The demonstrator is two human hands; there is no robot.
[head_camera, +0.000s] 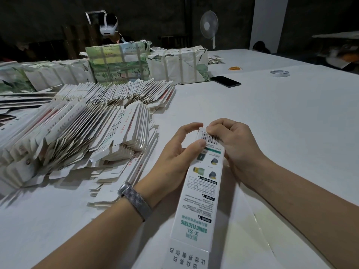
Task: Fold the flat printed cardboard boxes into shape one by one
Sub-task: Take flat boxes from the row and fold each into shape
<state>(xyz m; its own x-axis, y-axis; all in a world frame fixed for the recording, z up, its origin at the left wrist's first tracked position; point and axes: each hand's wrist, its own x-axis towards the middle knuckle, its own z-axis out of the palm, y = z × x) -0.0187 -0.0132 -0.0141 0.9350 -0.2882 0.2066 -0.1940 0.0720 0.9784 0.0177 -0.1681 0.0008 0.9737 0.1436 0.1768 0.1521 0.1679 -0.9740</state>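
Pinching the far end of a long printed toothbrush box (202,189) from both sides: left hand (174,158) with thumb on the barcode panel and forefinger arched over the end, right hand (233,146) with fingers curled tight against the same end, apparently tucking the end flap. Lying lengthwise between the forearms, pointing away across the white table (281,113), with the near end running toward the bottom edge of view. Already opened into a tube, judging by the side wall showing along its right edge; far end probably mid-closure, near flap still sticking out flat. Plenty left: a large leaning heap of flat box blanks (81,133) just to the left, plus strapped bundles (145,63) behind it. No pile of finished boxes visible. Hidden: the far flap itself, behind the right fingers, so no telling whether tucked. Near end cut off by the frame. Farther out, a phone (226,81), a tape roll (279,73), a standing fan (209,26), all dim.
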